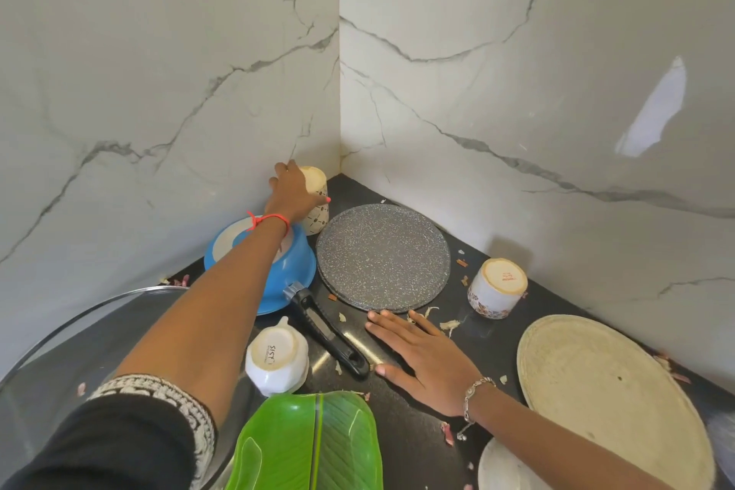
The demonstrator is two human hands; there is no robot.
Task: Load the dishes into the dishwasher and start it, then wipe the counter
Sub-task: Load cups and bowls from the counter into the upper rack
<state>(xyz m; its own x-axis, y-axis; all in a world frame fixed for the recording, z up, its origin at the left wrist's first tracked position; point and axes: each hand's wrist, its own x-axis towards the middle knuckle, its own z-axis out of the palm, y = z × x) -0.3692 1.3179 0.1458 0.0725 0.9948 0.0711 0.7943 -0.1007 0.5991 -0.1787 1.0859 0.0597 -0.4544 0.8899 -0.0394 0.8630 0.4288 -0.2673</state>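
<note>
Left hand (pixel 292 187): curled over the upturned cup (pixel 316 181) in the wall corner, thumb on one side and fingers on the other. The cup sits on the counter (pixel 405 422) just behind the pan (pixel 286 274).
Right hand (pixel 425 362): flat on the counter with fingers straight, holding nothing, its tips at the near edge of the grey plate (pixel 384 257).
Lid (pixel 79 314): the glass lies under the left elbow, so a dropped arm could knock it.
Beige plate (pixel 612 402): it is near the right wrist, and a careless pull back might shove it.
Pan: the forearm passes right over it. A cup drawn back low would likely clip its rim.
Grey plate: a push from the right fingertips could slide it toward the wall.
White cup (pixel 276 356): it is upturned beside the pan handle (pixel 330 334), so a bumped handle may tip it.
Corner cup: held from above only, so a greasy side could slip and chip against the wall.
Scraps (pixel 449 325): they are loose under the right palm and could smear.
Dishwasher: not in view.
</note>
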